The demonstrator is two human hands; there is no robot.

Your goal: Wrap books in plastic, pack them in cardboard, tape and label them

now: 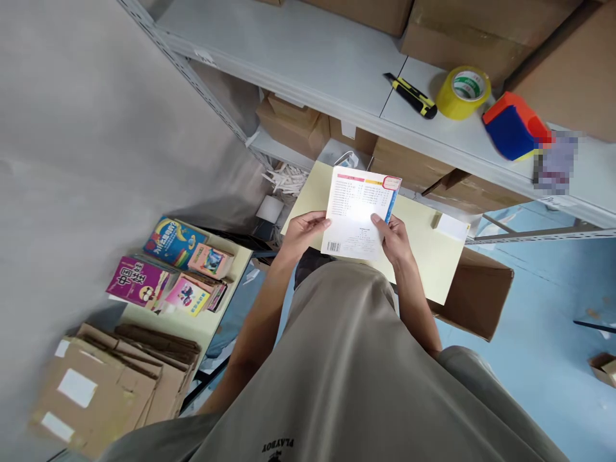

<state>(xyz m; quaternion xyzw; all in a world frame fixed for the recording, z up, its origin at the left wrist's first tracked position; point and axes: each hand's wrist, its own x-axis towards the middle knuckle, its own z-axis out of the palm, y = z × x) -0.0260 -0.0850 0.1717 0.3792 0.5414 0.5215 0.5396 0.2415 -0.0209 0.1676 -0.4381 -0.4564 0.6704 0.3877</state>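
Observation:
I hold a thin white booklet with printed text, a coloured top band and a barcode in both hands, above a pale yellow table. My left hand grips its left edge, fingers closed on it. My right hand grips its right edge with the thumb on the page. The booklet faces up toward me, in front of my chest.
A grey metal shelf carries a yellow-black utility knife, a roll of yellow tape, a blue-orange object and cardboard boxes. To the left a low table holds colourful books and flattened cartons. An open carton sits under the table.

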